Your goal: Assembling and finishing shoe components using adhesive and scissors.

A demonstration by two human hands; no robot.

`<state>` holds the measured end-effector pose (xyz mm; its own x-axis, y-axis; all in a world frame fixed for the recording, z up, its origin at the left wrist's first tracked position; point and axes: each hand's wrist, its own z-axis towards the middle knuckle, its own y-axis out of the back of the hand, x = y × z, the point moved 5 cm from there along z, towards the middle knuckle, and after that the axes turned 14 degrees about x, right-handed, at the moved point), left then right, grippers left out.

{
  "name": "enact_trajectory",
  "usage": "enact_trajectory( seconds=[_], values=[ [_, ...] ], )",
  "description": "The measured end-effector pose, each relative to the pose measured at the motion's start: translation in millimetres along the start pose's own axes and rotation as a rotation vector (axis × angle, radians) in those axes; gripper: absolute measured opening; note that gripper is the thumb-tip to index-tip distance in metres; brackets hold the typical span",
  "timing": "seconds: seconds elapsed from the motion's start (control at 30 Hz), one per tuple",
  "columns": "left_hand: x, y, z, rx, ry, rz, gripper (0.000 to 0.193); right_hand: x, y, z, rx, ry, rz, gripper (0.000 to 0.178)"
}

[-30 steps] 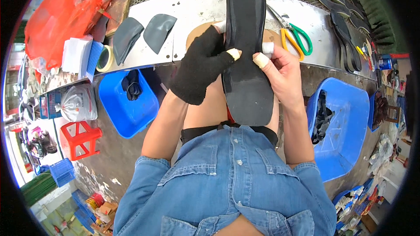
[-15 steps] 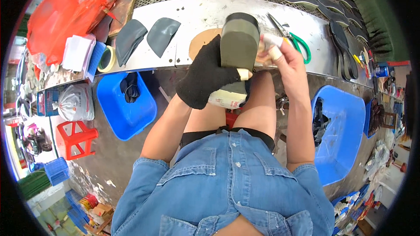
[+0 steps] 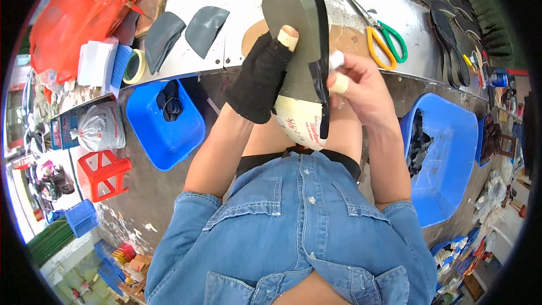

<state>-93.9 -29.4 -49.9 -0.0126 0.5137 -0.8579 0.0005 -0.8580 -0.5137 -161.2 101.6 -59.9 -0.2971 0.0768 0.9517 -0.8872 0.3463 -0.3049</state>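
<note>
Grips in the black-gloved left hand [image 3: 259, 76], thumb laid across the face, a long grey-green, black-edged shoe sole [image 3: 305, 62] with a cream lower end, tilted before the silvery-white metal workbench [image 3: 254, 11]. Has the bare right hand [image 3: 361, 87], fingers taped and half-curled, at the sole's right edge; cannot tell whether pinching. Includes green-and-yellow-handled metal scissors [image 3: 374, 24] on the workbench.

The counter [image 3: 248, 8] spans the frame's top, bearing grey pieces [image 3: 208, 29] at upper left, scissors [image 3: 376, 25] and soles [image 3: 444, 39] at upper right.

Bright light; the bench [image 3: 246, 7] glares (edges bend, corners black).
</note>
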Motion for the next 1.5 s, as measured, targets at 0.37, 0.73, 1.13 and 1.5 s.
enact_trajectory(
  seconds=[0.37, 0.73, 1.13, 1.5],
  values=[
    [17.3, 11.4, 6.2, 0.003, -0.05, 0.039, 0.05, -7.1, -7.1, 18.2, -0.16, 0.01, 0.177, 0.027],
    [-7.8, 11.7, 10.8, -0.23, -0.126, 0.302, 0.035, 4.8, -19.4, 14.2, -0.141, 0.134, -0.114, 0.02],
    [-7.0, -12.2, -0.9, -0.028, 0.073, 0.412, 0.022, -6.5, 10.9, 4.9, -0.244, 0.254, 0.168, 0.035],
    [5.2, -4.1, -5.7, -0.052, -0.055, 0.446, 0.021, 0.8, 6.7, 3.4, -0.291, 0.309, 0.118, 0.031]
  ],
)
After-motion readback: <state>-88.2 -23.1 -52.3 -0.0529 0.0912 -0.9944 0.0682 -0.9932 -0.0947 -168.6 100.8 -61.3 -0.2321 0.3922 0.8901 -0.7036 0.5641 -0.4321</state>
